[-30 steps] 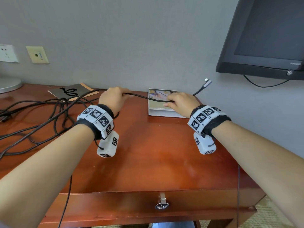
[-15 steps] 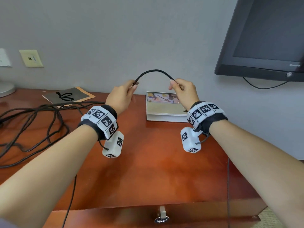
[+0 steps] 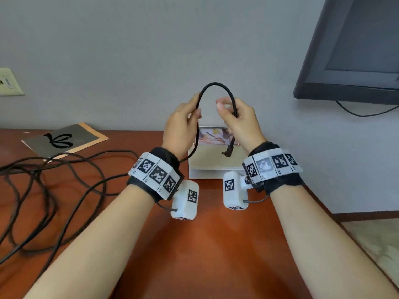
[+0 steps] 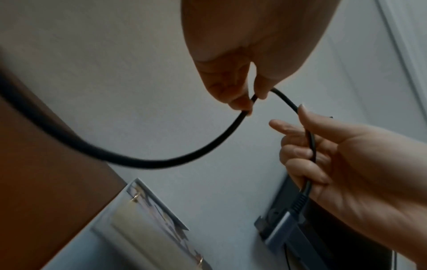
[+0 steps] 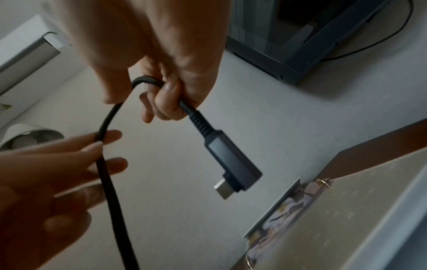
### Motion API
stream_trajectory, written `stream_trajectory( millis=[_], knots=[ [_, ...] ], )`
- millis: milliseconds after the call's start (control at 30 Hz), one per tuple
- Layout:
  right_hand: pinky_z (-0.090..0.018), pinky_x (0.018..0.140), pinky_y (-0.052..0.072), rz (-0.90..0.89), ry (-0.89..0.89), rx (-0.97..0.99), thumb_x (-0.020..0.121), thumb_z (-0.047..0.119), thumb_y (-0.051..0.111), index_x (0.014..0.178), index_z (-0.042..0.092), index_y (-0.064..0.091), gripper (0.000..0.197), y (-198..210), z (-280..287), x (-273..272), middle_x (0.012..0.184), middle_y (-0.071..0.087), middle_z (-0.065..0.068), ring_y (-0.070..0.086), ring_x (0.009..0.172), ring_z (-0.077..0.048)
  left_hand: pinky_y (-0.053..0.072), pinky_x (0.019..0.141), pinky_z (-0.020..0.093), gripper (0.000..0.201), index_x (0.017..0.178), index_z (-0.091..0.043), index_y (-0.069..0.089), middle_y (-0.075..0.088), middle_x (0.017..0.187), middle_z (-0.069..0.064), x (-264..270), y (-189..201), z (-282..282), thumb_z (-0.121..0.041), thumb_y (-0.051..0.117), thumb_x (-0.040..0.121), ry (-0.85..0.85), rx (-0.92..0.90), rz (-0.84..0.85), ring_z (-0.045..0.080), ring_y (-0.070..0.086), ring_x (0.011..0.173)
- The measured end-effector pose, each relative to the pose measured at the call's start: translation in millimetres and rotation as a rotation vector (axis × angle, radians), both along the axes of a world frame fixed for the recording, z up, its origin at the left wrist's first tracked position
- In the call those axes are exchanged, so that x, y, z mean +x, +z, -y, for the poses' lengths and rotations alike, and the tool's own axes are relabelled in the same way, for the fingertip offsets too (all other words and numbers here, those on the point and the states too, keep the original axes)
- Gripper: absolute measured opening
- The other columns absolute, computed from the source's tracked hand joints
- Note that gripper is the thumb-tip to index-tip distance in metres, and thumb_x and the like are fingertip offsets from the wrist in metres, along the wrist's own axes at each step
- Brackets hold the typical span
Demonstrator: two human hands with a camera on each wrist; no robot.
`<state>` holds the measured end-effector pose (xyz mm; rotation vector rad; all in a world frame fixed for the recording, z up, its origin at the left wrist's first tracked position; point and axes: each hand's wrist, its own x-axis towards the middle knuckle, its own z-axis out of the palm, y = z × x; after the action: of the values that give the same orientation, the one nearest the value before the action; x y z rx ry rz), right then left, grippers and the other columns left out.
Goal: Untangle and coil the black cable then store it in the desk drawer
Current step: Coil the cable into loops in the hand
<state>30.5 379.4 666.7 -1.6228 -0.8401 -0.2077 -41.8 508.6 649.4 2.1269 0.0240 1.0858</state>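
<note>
The black cable (image 3: 212, 86) arches in a narrow upside-down U between both hands, raised above the desk (image 3: 216, 244). My left hand (image 3: 183, 124) pinches the left leg of the arch between thumb and fingers (image 4: 233, 98). My right hand (image 3: 239, 119) grips the right leg just above its angled grey plug (image 5: 233, 164), which hangs free below the fist (image 3: 228, 152). From my left hand the cable runs down to a loose tangle (image 3: 43, 190) on the left of the desk. The drawer is out of view.
A white ring-bound desk calendar (image 3: 216, 167) stands against the wall under my hands. A grey-and-tan booklet (image 3: 64, 140) lies at the back left. A dark monitor (image 3: 356, 50) hangs at the upper right, its thin wire (image 3: 367, 113) drooping beneath.
Both hands have risen from the desk and come together. The cable between them went from a taut, level line to a tall narrow arch, and the plug now hangs down.
</note>
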Motion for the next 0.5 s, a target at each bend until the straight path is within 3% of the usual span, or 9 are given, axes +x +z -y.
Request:
stream_trajectory(
  millis=[33, 100, 167, 233, 400, 500],
  knots=[
    [-0.023, 0.06, 0.038, -0.001, 0.018, -0.014, 0.091, 0.025, 0.059, 0.1, 0.019, 0.062, 0.011, -1.8, -1.8, 1.6, 0.065, 0.046, 0.009, 0.044, 0.059, -0.007, 0.048, 0.084, 0.039, 0.045, 0.138, -0.027, 0.044, 0.059, 0.096, 0.009, 2.2, -3.4, -3.7, -0.021, 0.038, 0.094, 0.002, 0.005, -0.007, 0.022, 0.058, 0.079],
    [-0.025, 0.059, 0.042, -0.021, 0.058, -0.046, 0.089, 0.024, 0.062, 0.102, 0.017, 0.061, 0.015, -3.9, -4.1, 3.3, 0.066, 0.046, 0.004, 0.046, 0.06, -0.012, 0.05, 0.082, 0.04, 0.042, 0.137, -0.027, 0.045, 0.051, 0.092, 0.006, 4.8, -10.8, -10.9, -0.018, 0.041, 0.096, -0.009, 0.004, -0.021, 0.024, 0.059, 0.072],
    [-0.016, 0.052, 0.043, -0.052, 0.103, -0.05, 0.088, 0.019, 0.063, 0.106, 0.011, 0.059, 0.021, -5.2, -6.3, 1.6, 0.069, 0.047, -0.002, 0.049, 0.058, -0.009, 0.052, 0.074, 0.031, 0.041, 0.137, -0.026, 0.045, 0.042, 0.087, -0.005, 6.7, -17.4, -16.6, -0.015, 0.044, 0.098, -0.018, -0.02, -0.032, 0.008, 0.058, 0.059],
    [-0.011, 0.05, 0.043, -0.05, 0.133, -0.046, 0.087, 0.016, 0.065, 0.108, 0.009, 0.056, 0.024, -6.7, -12.0, 0.5, 0.07, 0.047, -0.004, 0.05, 0.053, -0.002, 0.051, 0.067, 0.021, 0.042, 0.136, -0.025, 0.045, 0.038, 0.085, -0.012, 10.9, -21.5, -23.2, -0.014, 0.048, 0.096, -0.03, -0.026, -0.046, 0.001, 0.056, 0.055],
    [-0.021, 0.057, 0.048, -0.05, 0.134, -0.047, 0.082, 0.015, 0.07, 0.108, 0.015, 0.053, 0.031, -15.3, -25.6, -5.7, 0.071, 0.052, 0.001, 0.054, 0.057, -0.008, 0.041, 0.064, 0.011, 0.038, 0.129, -0.023, 0.055, 0.04, 0.081, -0.011, 9.5, -23.0, -27.3, -0.012, 0.053, 0.093, -0.054, -0.017, -0.12, 0.006, 0.051, 0.06],
    [-0.017, 0.056, 0.046, -0.116, 0.119, -0.022, 0.08, 0.016, 0.072, 0.108, 0.013, 0.055, 0.032, -20.9, -27.8, -4.7, 0.075, 0.058, -0.002, 0.058, 0.06, -0.005, 0.04, 0.067, 0.012, 0.039, 0.13, -0.024, 0.054, 0.04, 0.082, -0.011, 3.2, -22.2, -29.0, -0.016, 0.057, 0.092, -0.051, -0.011, -0.118, 0.008, 0.051, 0.061]
  ],
)
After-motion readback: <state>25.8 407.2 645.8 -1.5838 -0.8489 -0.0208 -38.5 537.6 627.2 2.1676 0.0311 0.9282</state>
